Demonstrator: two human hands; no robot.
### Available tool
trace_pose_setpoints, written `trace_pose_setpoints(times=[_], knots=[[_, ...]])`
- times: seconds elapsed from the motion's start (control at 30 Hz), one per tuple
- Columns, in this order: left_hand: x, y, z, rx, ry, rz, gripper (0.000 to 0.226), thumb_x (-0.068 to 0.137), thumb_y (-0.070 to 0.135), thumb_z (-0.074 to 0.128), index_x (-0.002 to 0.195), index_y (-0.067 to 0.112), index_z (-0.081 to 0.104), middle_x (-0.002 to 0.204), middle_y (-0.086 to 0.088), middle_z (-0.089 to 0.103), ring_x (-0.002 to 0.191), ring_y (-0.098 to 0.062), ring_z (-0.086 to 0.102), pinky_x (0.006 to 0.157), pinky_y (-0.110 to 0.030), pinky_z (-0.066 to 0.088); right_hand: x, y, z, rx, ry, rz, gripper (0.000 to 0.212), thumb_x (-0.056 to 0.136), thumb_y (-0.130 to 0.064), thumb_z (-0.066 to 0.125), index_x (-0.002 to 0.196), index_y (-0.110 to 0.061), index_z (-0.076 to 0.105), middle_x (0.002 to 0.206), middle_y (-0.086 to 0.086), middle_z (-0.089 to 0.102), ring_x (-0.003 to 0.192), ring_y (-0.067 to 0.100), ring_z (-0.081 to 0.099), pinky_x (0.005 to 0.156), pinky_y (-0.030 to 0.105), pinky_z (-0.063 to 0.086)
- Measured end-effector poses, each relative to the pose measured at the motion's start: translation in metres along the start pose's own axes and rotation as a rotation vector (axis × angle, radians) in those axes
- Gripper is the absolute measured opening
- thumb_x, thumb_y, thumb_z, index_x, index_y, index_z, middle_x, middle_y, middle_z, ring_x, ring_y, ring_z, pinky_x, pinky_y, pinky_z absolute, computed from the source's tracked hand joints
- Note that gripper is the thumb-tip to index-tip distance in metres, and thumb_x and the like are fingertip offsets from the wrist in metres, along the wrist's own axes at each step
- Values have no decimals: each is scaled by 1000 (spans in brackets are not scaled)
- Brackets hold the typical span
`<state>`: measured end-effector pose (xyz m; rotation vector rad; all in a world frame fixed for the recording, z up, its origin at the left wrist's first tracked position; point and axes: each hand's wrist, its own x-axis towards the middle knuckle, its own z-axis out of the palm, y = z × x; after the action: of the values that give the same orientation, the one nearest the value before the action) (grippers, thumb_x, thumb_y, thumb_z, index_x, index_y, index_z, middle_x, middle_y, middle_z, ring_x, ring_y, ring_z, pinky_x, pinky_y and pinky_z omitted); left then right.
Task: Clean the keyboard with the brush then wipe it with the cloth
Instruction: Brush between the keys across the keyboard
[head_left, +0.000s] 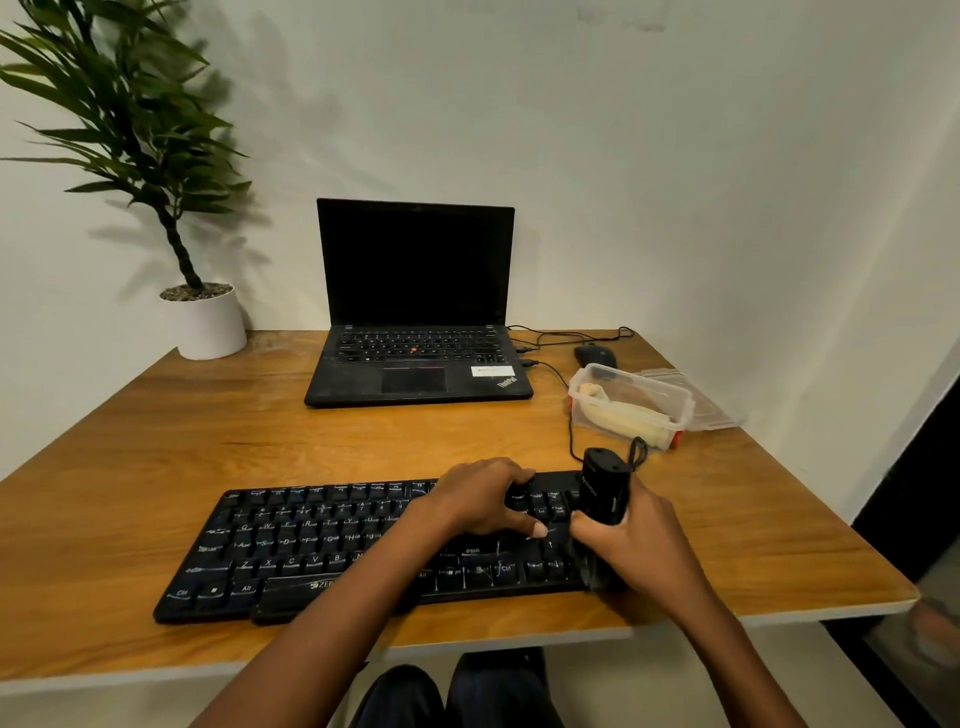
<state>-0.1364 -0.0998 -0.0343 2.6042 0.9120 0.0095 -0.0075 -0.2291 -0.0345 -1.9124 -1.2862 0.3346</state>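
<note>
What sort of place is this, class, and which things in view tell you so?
Most likely a desk in a home or small office: a wooden table set against a plain wall, with an open laptop, a separate keyboard and a potted plant.

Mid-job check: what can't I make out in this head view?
Bristles of the brush, head view: motion-blurred beside the right hand.
Some keyboard keys, head view: hidden under the left hand and forearm.
Pale contents of the clear container, head view: too indistinct to identify.
</note>
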Motion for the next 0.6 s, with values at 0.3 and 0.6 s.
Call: trace_pose_setpoints(times=[0.3, 0.6], knots=[[0, 1, 0, 58, -21, -4, 79, 83, 52, 62, 147, 19, 29, 150, -1, 36, 137, -21, 34, 116, -45, 20, 59, -4, 21, -69, 113, -118, 32, 78, -28, 65, 102, -17, 47, 79, -3, 58, 75, 19, 58, 64, 30, 44], [-4, -2, 2, -5, 27, -16, 74, 80, 53, 64, 143, 29, 34, 148, 4, 40, 140, -20, 29, 112, -60, -4, 45, 5, 10, 70, -51, -86, 25, 75, -26, 72, 92, -19, 54, 81, -6, 63, 78, 11, 62, 71, 31, 52]])
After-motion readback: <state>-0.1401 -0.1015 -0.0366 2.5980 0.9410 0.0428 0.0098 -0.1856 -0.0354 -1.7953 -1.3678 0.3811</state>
